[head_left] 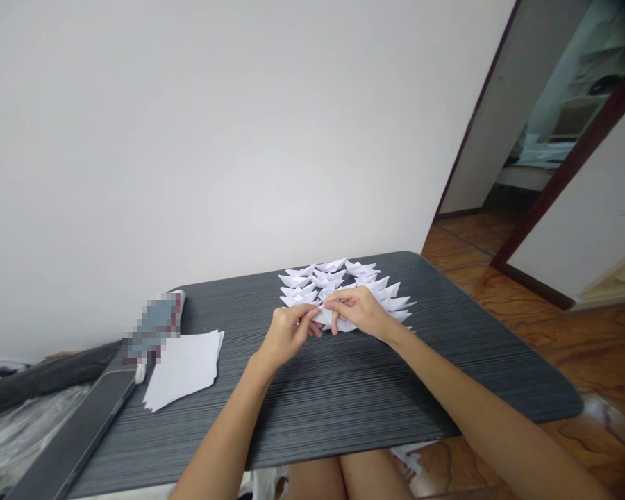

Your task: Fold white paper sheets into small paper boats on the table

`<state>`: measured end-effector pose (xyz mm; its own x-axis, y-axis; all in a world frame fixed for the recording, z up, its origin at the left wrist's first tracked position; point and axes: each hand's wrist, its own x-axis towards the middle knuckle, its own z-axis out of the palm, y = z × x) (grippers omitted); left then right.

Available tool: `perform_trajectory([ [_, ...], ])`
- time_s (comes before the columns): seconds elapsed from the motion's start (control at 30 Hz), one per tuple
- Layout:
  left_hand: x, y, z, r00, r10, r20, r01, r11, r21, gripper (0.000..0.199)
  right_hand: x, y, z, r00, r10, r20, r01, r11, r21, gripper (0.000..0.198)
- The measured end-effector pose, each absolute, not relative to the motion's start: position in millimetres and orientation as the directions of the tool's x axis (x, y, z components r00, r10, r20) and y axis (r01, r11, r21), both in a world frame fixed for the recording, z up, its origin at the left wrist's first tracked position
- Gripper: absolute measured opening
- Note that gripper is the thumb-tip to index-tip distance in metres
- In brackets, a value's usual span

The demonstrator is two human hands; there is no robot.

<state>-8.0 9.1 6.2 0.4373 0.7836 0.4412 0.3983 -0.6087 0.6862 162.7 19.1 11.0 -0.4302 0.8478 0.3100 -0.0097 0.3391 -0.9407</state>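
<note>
Between my two hands is a small folded piece of white paper (323, 317), held up over the dark table (333, 417). My left hand (289, 333) pinches its left side with thumb and forefinger. From the other side my right hand (363, 310) grips it near the top, the fingertips of both hands almost meeting. Fingers cover much of the paper, so its exact folded shape is hard to make out. Just behind the hands, several white folded paper boats (331, 265) stand in rows; my hands hide some of them.
At the left lies a stack of white paper sheets (185, 368), beside a blurred-out object (156, 326). A long black roll (46, 382) and clear plastic (31, 437) are past the left edge. A white wall (239, 139) rises behind; a doorway (531, 153) opens at right.
</note>
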Motion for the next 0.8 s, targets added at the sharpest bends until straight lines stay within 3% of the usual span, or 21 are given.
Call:
perform_trajectory([
  [0.17, -12.6, 9.6, 3.9, 0.512, 0.777, 0.367, 0.493, -0.615, 0.615, 0.029, 163.7, 20.2, 9.6, -0.378, 0.872, 0.31, 0.066, 0.359, -0.931, 0.023],
  [0.27, -18.8, 12.4, 6.4, 0.441, 0.829, 0.345, 0.566, -0.555, 0.61, 0.031, 166.9, 24.3, 7.8, -0.348, 0.896, 0.277, 0.068, 0.319, -0.945, 0.024],
  [0.37, -21.8, 15.5, 11.4, 0.352, 0.842, 0.41, 0.611, -0.538, 0.58, 0.029, 165.1, 26.1, 3.2, -0.318, 0.909, 0.269, 0.055, 0.301, -0.952, 0.022],
  [0.5, -14.2, 12.8, 13.6, 0.463, 0.787, 0.407, 0.62, -0.616, 0.485, 0.023, 154.0, 19.6, -2.7, -0.368, 0.889, 0.272, 0.059, 0.314, -0.948, 0.024],
  [0.6, -7.7, 8.4, 10.8, 0.517, 0.788, 0.333, 0.609, -0.613, 0.504, 0.029, 148.4, 14.0, -2.3, -0.394, 0.879, 0.269, 0.039, 0.308, -0.951, 0.027],
  [0.8, -9.0, 8.3, 10.1, 0.505, 0.813, 0.29, 0.597, -0.572, 0.562, 0.035, 149.8, 17.2, 1.1, -0.46, 0.874, 0.157, -0.124, 0.112, -0.986, 0.029],
])
